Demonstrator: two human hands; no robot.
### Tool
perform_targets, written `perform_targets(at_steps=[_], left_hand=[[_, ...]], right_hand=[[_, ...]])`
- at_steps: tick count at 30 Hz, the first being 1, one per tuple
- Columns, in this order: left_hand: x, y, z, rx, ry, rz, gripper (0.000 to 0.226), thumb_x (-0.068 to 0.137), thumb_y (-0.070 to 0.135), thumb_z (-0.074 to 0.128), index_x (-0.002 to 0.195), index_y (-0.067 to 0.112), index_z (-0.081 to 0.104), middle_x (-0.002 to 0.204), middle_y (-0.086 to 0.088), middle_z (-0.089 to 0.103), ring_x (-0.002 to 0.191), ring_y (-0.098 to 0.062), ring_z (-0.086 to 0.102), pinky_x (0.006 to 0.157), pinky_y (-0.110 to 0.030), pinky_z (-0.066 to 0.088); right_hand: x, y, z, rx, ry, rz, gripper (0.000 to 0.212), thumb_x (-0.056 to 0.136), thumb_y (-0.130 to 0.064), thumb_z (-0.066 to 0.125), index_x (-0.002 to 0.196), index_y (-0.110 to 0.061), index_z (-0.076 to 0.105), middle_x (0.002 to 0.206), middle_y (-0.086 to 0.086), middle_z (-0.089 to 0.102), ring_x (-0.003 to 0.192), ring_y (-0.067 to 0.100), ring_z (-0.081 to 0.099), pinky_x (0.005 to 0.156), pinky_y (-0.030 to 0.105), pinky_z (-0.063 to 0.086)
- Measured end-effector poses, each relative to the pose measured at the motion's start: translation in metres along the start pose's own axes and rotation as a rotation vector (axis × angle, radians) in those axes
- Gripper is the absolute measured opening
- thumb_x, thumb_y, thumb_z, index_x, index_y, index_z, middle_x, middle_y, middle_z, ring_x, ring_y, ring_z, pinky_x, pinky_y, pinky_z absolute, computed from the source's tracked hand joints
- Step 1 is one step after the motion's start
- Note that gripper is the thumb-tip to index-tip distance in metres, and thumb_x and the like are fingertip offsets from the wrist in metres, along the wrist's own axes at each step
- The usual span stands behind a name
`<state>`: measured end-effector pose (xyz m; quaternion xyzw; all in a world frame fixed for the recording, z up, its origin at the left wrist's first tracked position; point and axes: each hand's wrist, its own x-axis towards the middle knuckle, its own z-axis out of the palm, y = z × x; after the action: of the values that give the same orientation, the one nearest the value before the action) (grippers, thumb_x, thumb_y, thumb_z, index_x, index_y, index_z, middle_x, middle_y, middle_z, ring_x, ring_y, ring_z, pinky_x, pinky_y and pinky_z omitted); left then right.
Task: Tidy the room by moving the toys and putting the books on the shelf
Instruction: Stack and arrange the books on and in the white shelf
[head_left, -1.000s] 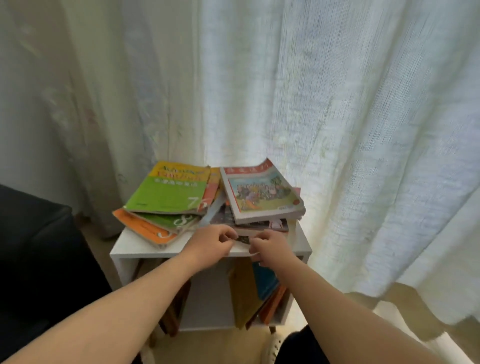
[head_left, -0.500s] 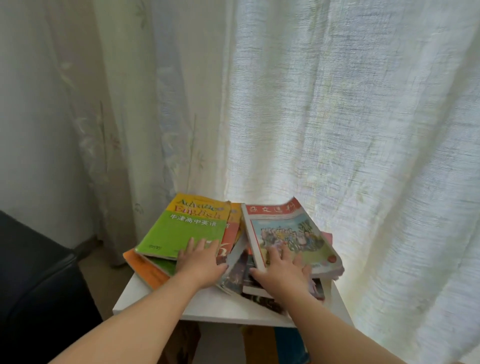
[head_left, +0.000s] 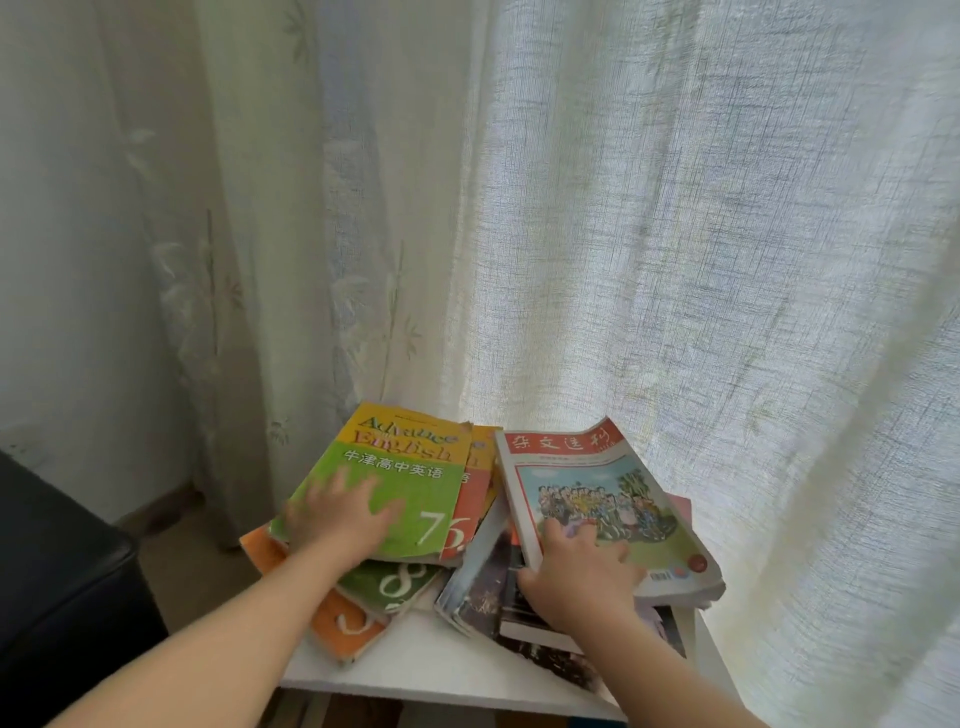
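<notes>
Head view: sheer white curtain backs a white shelf unit bearing two book stacks. Left hand lies open, flat on the green English textbook. Right hand grips the illustrated magazine by its near-left corner.

1. Loosely woven, matt white cloth curtain, coarse in texture, faint leaf pattern on the left panel.
2. Glossy green-and-yellow paperback textbook, worn at the edges.
3. Soft-covered paper magazine with red header, slightly shiny, corner curled.
4. Smooth, matt white shelf top.
5. Smooth black leather-like seat, dull sheen.
</notes>
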<state>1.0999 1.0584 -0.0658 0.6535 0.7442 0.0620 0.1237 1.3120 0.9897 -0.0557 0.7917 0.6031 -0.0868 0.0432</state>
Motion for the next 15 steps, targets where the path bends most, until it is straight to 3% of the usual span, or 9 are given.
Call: perform_targets(at_steps=[2, 5, 7, 9, 13, 15], left_hand=[[0.003, -0.009, -0.007, 0.003, 0.052, -0.187, 0.067, 0.085, 0.063, 0.046, 0.14, 0.027, 0.034, 0.152, -0.008, 0.023, 0.139, -0.032, 0.023, 0.11, -0.044, 0.023], [0.012, -0.015, -0.015, -0.063, 0.057, -0.309, 0.072, 0.076, 0.058, 0.064, 0.132, 0.02, 0.039, 0.139, -0.009, 0.042, 0.129, -0.031, 0.039, 0.104, -0.038, 0.032], [0.019, -0.014, -0.016, -0.369, 0.006, -0.351, 0.071, 0.074, 0.036, 0.077, 0.129, 0.009, 0.041, 0.135, -0.014, 0.048, 0.124, -0.033, 0.045, 0.102, -0.038, 0.038], [0.02, -0.009, -0.014, -0.682, -0.103, -0.334, 0.062, 0.073, 0.01, 0.078, 0.124, -0.003, 0.045, 0.129, -0.02, 0.053, 0.119, -0.034, 0.051, 0.099, -0.039, 0.043], [0.023, 0.003, -0.016, -0.315, 0.122, -0.07, 0.043, 0.083, 0.016, 0.065, 0.124, 0.011, 0.052, 0.125, -0.012, 0.055, 0.115, -0.03, 0.054, 0.093, -0.034, 0.045], [0.028, 0.006, -0.022, -0.327, 0.216, 0.076, 0.042, 0.085, 0.015, 0.06, 0.126, 0.016, 0.053, 0.123, -0.012, 0.051, 0.113, -0.029, 0.053, 0.095, -0.035, 0.043]], right_hand=[[-0.001, -0.001, 0.003, -0.02, 0.019, 0.001, 0.057, 0.091, -0.051, 0.035, 0.14, -0.024, 0.023, 0.151, 0.016, 0.021, 0.131, 0.049, 0.024, 0.103, 0.058, 0.028], [-0.002, -0.004, 0.009, -0.057, 0.06, 0.004, 0.057, 0.093, -0.047, 0.028, 0.142, -0.021, 0.017, 0.151, 0.019, 0.017, 0.132, 0.052, 0.019, 0.104, 0.061, 0.022], [-0.002, -0.006, 0.011, -0.063, 0.07, 0.011, 0.057, 0.095, -0.045, 0.025, 0.145, -0.021, 0.013, 0.153, 0.019, 0.013, 0.134, 0.053, 0.014, 0.104, 0.064, 0.018], [-0.002, -0.007, 0.011, -0.065, 0.071, 0.014, 0.056, 0.095, -0.044, 0.024, 0.145, -0.021, 0.013, 0.153, 0.019, 0.012, 0.134, 0.054, 0.013, 0.104, 0.064, 0.017], [-0.002, -0.007, 0.012, -0.06, 0.073, 0.008, 0.056, 0.095, -0.044, 0.024, 0.145, -0.021, 0.013, 0.153, 0.019, 0.012, 0.135, 0.054, 0.012, 0.105, 0.064, 0.017], [-0.002, -0.006, 0.012, -0.065, 0.073, 0.008, 0.056, 0.095, -0.044, 0.025, 0.145, -0.02, 0.014, 0.153, 0.018, 0.013, 0.135, 0.054, 0.012, 0.105, 0.064, 0.017]])
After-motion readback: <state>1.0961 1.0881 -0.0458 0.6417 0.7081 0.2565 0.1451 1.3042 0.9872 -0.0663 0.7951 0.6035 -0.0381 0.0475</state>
